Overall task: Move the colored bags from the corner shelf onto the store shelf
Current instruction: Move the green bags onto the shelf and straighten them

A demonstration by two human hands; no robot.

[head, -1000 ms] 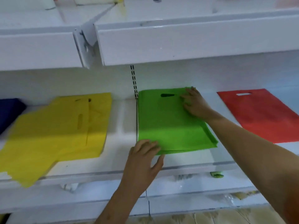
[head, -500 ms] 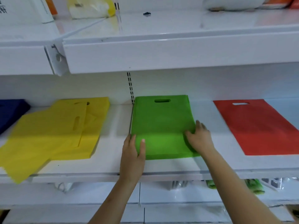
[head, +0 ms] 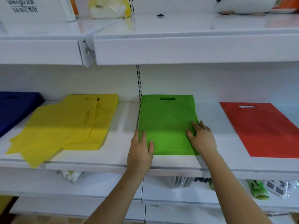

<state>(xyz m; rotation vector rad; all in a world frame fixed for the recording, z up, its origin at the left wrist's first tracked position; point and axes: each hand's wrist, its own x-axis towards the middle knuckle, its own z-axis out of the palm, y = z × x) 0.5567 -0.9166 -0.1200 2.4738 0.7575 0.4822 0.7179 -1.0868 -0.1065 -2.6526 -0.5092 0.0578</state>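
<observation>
Single head cam, looking forward and slightly down, sitting close in front of the white shelf (head: 90,160), taking in upper shelf (head: 194,50) and lower tiers too.

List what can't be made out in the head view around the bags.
- Blue bags: cut off by the left frame edge.
- Red bag: right side cut off by the frame edge.
- Green bags: near corners hidden under the left hand and right hand; stack count too fine.

white metal shelving (head: 194,50) in tiers — glossy boards, a slotted upright (head: 138,81) against the white back wall (head: 226,81).
</observation>
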